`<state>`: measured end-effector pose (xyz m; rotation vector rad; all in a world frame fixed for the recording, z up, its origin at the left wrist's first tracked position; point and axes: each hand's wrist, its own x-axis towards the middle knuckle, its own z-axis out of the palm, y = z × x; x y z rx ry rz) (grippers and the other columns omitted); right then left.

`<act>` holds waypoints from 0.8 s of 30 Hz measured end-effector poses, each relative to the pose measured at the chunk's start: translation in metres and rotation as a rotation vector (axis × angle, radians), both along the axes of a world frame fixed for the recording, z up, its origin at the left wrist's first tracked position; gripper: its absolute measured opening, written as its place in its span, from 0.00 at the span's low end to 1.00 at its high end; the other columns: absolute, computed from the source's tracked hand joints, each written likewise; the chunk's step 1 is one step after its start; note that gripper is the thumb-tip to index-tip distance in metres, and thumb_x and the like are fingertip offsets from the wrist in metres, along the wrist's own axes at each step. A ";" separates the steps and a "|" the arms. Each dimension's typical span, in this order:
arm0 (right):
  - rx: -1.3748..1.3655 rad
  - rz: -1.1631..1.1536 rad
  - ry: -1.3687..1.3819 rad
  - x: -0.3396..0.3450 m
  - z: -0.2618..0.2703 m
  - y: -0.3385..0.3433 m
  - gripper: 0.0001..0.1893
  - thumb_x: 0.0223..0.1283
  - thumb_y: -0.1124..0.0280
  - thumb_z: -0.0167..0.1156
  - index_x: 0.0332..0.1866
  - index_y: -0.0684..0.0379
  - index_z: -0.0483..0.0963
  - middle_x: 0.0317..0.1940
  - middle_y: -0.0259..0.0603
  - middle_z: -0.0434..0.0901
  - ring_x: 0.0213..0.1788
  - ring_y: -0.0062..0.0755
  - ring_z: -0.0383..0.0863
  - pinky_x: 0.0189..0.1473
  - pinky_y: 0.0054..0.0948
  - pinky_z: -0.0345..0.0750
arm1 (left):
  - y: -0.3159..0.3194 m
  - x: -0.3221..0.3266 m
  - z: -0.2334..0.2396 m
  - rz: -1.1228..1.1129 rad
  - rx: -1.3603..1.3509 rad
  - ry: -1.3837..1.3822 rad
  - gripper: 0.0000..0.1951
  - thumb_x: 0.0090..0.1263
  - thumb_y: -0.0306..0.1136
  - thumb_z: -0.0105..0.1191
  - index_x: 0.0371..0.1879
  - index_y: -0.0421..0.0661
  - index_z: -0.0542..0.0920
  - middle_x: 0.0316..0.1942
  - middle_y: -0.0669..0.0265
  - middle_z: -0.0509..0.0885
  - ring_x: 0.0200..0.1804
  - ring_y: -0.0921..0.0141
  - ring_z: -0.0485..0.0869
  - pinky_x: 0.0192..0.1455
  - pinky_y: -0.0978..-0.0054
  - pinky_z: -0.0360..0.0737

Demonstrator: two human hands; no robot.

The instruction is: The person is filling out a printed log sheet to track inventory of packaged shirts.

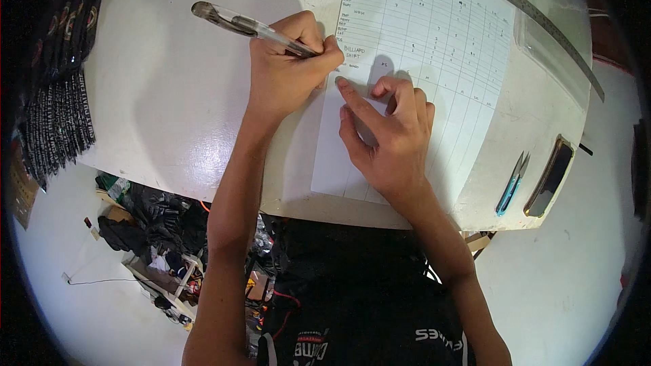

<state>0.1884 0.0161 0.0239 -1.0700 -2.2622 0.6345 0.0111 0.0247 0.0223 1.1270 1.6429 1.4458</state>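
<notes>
My left hand (285,71) grips a clear-barrelled pen (229,18) with a dark cap end. Its fingertips are at the left edge of a sheet of paper (473,127), hiding the pen's tip. The sheet has a handwritten, ruled table with rows of labels and small figures. My right hand (394,132) lies over the lower part of the sheet and holds nothing. Its index finger reaches to the row labels at the left margin, just below my left hand; the thumb is apart and the other fingers are curled.
A steel ruler (531,7) crosses the sheet's upper right corner and a clear plastic container (552,56). Blue-handled thread snips (508,190) and a phone (550,178) lie at right on the white table (168,86). Stacked black printed items (61,117) line the left. Black plastic bags (168,213) lie below.
</notes>
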 end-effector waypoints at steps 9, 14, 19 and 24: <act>-0.011 0.005 -0.001 -0.001 0.001 0.001 0.21 0.47 0.72 0.72 0.51 0.49 0.87 0.42 0.37 0.71 0.40 0.35 0.69 0.41 0.35 0.62 | 0.000 -0.001 -0.003 -0.044 0.058 0.051 0.20 0.59 0.12 0.60 0.17 0.45 0.63 0.15 0.74 0.68 0.16 0.84 0.69 0.17 0.80 0.64; -0.007 0.004 -0.003 0.000 0.002 0.001 0.22 0.46 0.72 0.72 0.51 0.49 0.87 0.42 0.37 0.71 0.41 0.35 0.70 0.42 0.35 0.62 | 0.001 0.001 0.000 0.006 0.010 -0.002 0.20 0.57 0.13 0.61 0.16 0.46 0.63 0.12 0.74 0.68 0.16 0.85 0.69 0.19 0.80 0.62; -0.013 0.006 -0.009 0.000 0.002 0.000 0.22 0.46 0.72 0.72 0.52 0.49 0.87 0.42 0.36 0.71 0.41 0.34 0.70 0.42 0.35 0.62 | 0.000 0.000 -0.002 -0.003 0.044 0.029 0.20 0.57 0.13 0.60 0.16 0.46 0.63 0.12 0.74 0.68 0.16 0.85 0.68 0.18 0.79 0.62; -0.018 0.008 -0.014 0.000 0.003 0.000 0.23 0.46 0.72 0.72 0.53 0.49 0.87 0.42 0.36 0.70 0.41 0.34 0.69 0.42 0.35 0.62 | 0.001 0.001 -0.002 0.006 0.062 0.003 0.20 0.57 0.13 0.61 0.15 0.46 0.63 0.12 0.75 0.68 0.16 0.85 0.68 0.19 0.79 0.62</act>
